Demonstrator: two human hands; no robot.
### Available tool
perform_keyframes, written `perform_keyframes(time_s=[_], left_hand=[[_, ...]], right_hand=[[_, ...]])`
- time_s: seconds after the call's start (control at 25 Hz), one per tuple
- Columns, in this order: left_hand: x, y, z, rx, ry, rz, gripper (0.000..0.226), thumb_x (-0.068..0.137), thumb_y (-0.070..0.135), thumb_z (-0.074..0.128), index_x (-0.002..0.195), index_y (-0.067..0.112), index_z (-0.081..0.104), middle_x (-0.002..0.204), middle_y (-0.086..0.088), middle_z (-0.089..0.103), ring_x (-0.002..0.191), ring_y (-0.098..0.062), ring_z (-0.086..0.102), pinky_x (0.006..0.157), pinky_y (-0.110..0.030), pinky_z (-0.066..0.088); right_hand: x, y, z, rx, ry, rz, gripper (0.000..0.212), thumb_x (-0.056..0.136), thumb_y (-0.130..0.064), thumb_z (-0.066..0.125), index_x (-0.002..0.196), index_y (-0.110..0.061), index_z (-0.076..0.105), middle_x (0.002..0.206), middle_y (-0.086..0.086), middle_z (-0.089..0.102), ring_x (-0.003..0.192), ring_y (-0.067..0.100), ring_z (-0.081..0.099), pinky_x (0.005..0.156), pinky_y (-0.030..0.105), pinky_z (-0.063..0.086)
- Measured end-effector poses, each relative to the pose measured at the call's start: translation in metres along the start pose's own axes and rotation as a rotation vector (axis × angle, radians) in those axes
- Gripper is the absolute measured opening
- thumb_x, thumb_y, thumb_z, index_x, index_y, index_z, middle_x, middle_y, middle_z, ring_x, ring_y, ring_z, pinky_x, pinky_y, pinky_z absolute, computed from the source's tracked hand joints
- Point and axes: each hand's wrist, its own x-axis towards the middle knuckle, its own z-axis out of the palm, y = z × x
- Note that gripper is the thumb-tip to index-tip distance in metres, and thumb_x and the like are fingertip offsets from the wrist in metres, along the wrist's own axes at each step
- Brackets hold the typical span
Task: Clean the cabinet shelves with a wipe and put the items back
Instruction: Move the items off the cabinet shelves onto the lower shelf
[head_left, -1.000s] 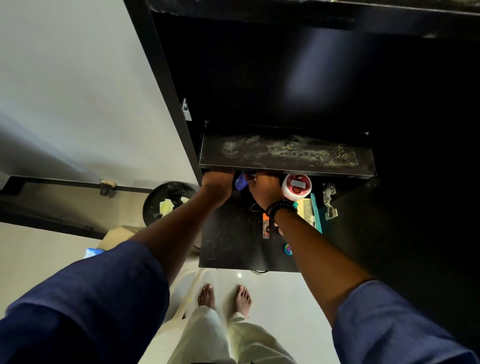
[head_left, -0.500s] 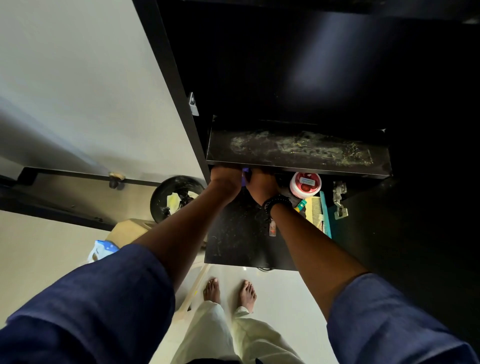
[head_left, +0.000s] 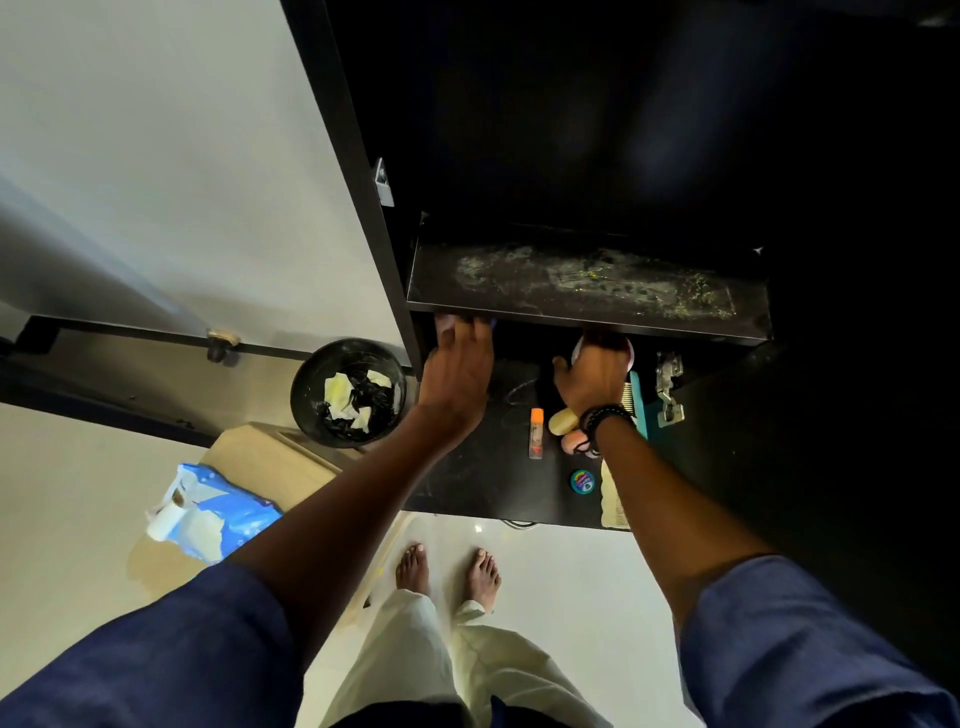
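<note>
Both hands have parted from centre. The left hand now reaches the lower shelf at its left end, fingers hidden, grip indeterminate. The right hand curls its fingers over the round jar. The upper shelf is still dusty.

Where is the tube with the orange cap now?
The tube lies on the lower shelf, centre of the head view, just left of a yellow object.

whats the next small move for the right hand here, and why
Probably draw the round jar forward from under the upper shelf. The right hand lies over it with fingers curled round it, the jar is half hidden below the shelf edge, and that shelf shows dusty smears that look unwiped.
</note>
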Motion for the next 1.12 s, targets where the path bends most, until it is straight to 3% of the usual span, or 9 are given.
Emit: perform_keyframes(time_s=[0.16,0.32,0.52,0.6,0.68,0.84,1.04,1.12], left_hand=[[-0.008,-0.006,0.012,-0.054,-0.002,0.018,0.077,0.075,-0.004,0.065,0.139,0.004,0.024,0.139,-0.019,0.032,0.106,-0.034,0.057,0.078,-0.040,0.055],[-0.017,-0.015,0.023,-0.082,-0.048,0.030,0.062,0.081,0.002,0.062,0.135,0.008,0.031,0.133,-0.016,0.042,0.100,-0.034,0.061,0.068,-0.034,0.047],[-0.028,-0.029,0.030,-0.230,-0.007,0.000,0.034,0.087,0.013,0.058,0.120,0.007,0.049,0.118,-0.016,0.055,0.091,-0.035,0.062,0.064,-0.031,0.038],[-0.031,-0.038,0.035,-0.328,-0.002,-0.092,0.023,0.090,0.020,0.056,0.109,0.007,0.056,0.105,-0.016,0.063,0.088,-0.034,0.063,0.065,-0.031,0.040],[-0.034,-0.045,0.040,-0.459,-0.027,-0.219,0.024,0.093,0.029,0.053,0.100,0.008,0.061,0.093,-0.015,0.069,0.084,-0.032,0.065,0.069,-0.033,0.050],[-0.042,-0.059,0.052,-0.706,-0.206,-0.432,0.030,0.096,0.039,0.050,0.107,0.012,0.058,0.073,-0.008,0.066,0.063,-0.022,0.066,0.068,-0.037,0.059],[-0.049,-0.063,0.069,-1.021,-0.332,-0.626,0.039,0.096,0.039,0.050,0.127,0.015,0.051,0.098,-0.008,0.060,0.086,-0.023,0.065,0.080,-0.038,0.058],[-0.048,-0.058,0.071,-1.124,-0.346,-0.700,0.039,0.096,0.037,0.052,0.128,0.014,0.049,0.095,-0.005,0.060,0.090,-0.022,0.065,0.083,-0.037,0.057]], right_hand=[[0.018,0.032,0.009,-0.022,-0.167,0.174,0.055,0.082,-0.047,0.064,0.119,-0.006,0.058,0.120,0.020,0.058,0.116,0.040,0.049,0.095,0.039,0.041],[0.028,0.039,0.014,0.022,-0.142,0.144,0.067,0.080,-0.048,0.068,0.130,-0.006,0.051,0.129,0.019,0.055,0.120,0.037,0.050,0.101,0.041,0.040],[0.009,0.012,0.008,0.190,-0.116,0.178,0.064,0.066,-0.049,0.078,0.109,-0.004,0.064,0.112,0.017,0.066,0.108,0.034,0.059,0.095,0.040,0.048],[-0.007,-0.006,0.010,0.279,-0.114,0.137,0.071,0.058,-0.049,0.082,0.111,-0.006,0.062,0.112,0.015,0.064,0.108,0.031,0.059,0.093,0.038,0.049],[-0.026,-0.023,0.016,0.332,-0.157,0.039,0.085,0.057,-0.041,0.085,0.127,-0.008,0.050,0.124,0.013,0.056,0.117,0.028,0.051,0.098,0.034,0.043],[-0.053,-0.045,0.035,0.292,-0.258,-0.211,0.094,0.064,-0.036,0.083,0.141,-0.012,0.035,0.139,0.010,0.041,0.128,0.027,0.041,0.104,0.035,0.040],[-0.057,-0.041,0.052,0.254,-0.368,-0.224,0.098,0.064,-0.037,0.083,0.144,-0.014,0.031,0.143,0.008,0.041,0.130,0.026,0.041,0.108,0.037,0.038],[-0.064,-0.042,0.055,0.280,-0.396,-0.276,0.097,0.064,-0.037,0.084,0.143,-0.013,0.033,0.143,0.008,0.042,0.130,0.025,0.043,0.108,0.039,0.039]])
